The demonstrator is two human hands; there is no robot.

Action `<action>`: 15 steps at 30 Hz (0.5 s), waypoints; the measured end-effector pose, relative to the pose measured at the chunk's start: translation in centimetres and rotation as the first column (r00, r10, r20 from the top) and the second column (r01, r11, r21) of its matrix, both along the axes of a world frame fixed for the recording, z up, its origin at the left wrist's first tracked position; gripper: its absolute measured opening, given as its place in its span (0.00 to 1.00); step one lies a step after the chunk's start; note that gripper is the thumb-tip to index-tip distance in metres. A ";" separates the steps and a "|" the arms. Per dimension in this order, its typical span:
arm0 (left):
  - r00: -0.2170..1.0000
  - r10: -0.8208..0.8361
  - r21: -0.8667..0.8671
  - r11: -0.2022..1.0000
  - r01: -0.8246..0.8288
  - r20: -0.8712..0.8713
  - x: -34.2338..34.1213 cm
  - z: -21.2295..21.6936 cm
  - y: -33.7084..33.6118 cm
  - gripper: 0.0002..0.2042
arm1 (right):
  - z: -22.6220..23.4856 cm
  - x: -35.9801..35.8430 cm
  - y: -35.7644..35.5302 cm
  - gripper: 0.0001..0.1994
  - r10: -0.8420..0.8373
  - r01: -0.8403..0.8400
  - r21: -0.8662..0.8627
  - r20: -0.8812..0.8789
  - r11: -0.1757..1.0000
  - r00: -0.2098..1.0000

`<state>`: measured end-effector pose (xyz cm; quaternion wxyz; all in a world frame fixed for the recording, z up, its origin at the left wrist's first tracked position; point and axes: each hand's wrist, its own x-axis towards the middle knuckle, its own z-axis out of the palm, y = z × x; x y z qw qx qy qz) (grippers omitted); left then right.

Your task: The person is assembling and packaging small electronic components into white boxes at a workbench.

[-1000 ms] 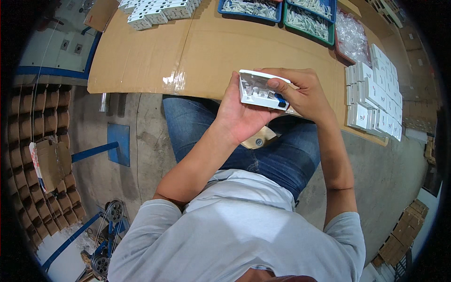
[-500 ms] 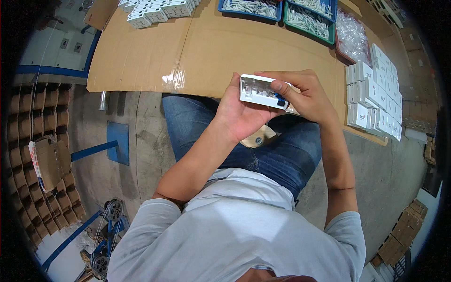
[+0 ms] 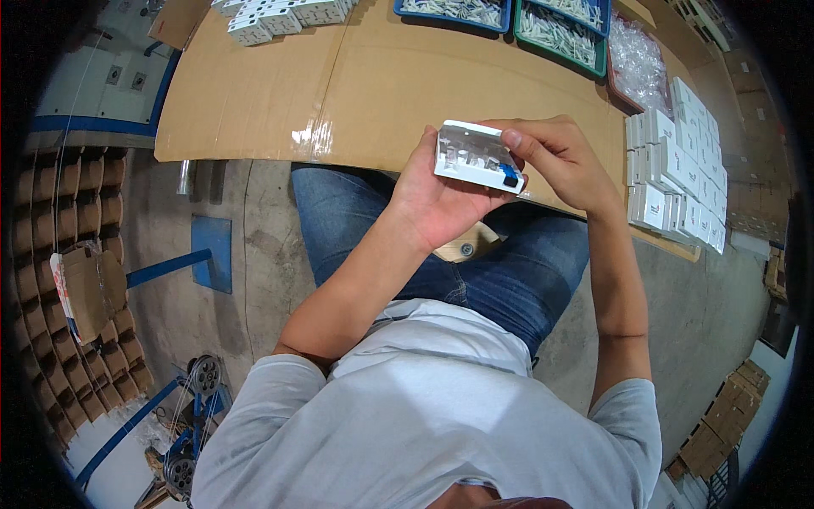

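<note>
Moved since half a second ago: right thumb drawn back off the clear window to the far right corner; more of the window and blue piece now show.
White box [image 3: 479,154]: held in both hands, above the lap at the table's near edge, clear window [image 3: 462,144] facing up, tilted.
Box contents: white pieces [image 3: 468,159] along the middle, blue piece [image 3: 510,173] at right end.
Left hand [image 3: 431,188]: palm under box, digits wrapped round left end and near side, gripping it.
Right hand [image 3: 566,163]: thumb on far right corner, index along far edge; can't tell if they pinch.
Table: cardboard sheet [image 3: 407,102], tape shine near front edge.
Trays, far side: blue tray [image 3: 449,24] and green tray [image 3: 560,61], both with small white parts; red tray [image 3: 626,103] beside them, clear plastic bags [image 3: 636,64] inside.
Boxes, right: stack of white boxes [image 3: 678,174], near table's right edge.
Boxes, far left: rows of white boxes [image 3: 275,21].
Lap: blue jeans [image 3: 509,280].
</note>
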<state>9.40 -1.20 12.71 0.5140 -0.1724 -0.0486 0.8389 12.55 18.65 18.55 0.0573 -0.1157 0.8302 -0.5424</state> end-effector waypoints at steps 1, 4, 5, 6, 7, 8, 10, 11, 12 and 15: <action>1.000 0.001 -0.001 1.000 -0.001 0.000 0.1 0.0 -0.1 0.37 | 0.0 0.0 -0.1 0.16 0.001 -0.001 -0.001 0.000 1.000 1.000; 0.997 0.033 0.014 0.999 -0.032 -0.074 0.3 0.2 -0.3 0.28 | 0.2 0.1 -0.2 0.16 0.013 -0.013 0.015 -0.032 1.000 0.999; 0.998 0.028 0.008 1.000 -0.027 -0.048 0.3 0.3 -0.2 0.28 | 0.3 0.2 -0.2 0.16 0.014 -0.013 0.028 -0.040 1.000 0.999; 0.999 0.024 0.002 1.000 -0.024 -0.022 0.3 0.3 -0.2 0.28 | 0.4 0.2 -0.2 0.16 0.017 -0.015 0.040 -0.049 0.999 0.999; 0.999 0.025 0.002 1.000 -0.024 -0.022 0.3 0.3 -0.1 0.28 | 0.0 0.3 -0.2 0.16 0.018 -0.016 0.040 -0.048 0.999 0.999; 1.000 0.022 -0.009 1.000 -0.022 0.002 0.1 0.2 -0.1 0.28 | -0.9 0.3 -0.1 0.16 0.014 -0.010 0.045 -0.095 0.999 0.995; 0.999 0.021 -0.022 1.000 -0.020 0.027 0.0 -0.2 -0.1 0.27 | -1.4 0.4 0.0 0.16 0.012 -0.005 0.048 -0.141 0.999 0.990; 1.000 0.026 -0.012 1.000 -0.026 -0.010 0.1 -0.3 -0.1 0.27 | -1.4 0.3 0.0 0.15 0.007 0.001 0.059 -0.135 0.998 0.991; 0.998 0.030 -0.001 1.000 -0.030 -0.046 0.2 -0.4 -0.2 0.27 | -1.3 0.4 0.0 0.15 0.000 0.009 0.069 -0.128 0.998 0.992; 0.999 0.027 0.050 0.998 -0.025 -0.043 0.1 -0.7 -0.1 0.27 | -1.5 0.5 -0.3 0.15 -0.021 0.025 0.028 -0.137 0.999 0.990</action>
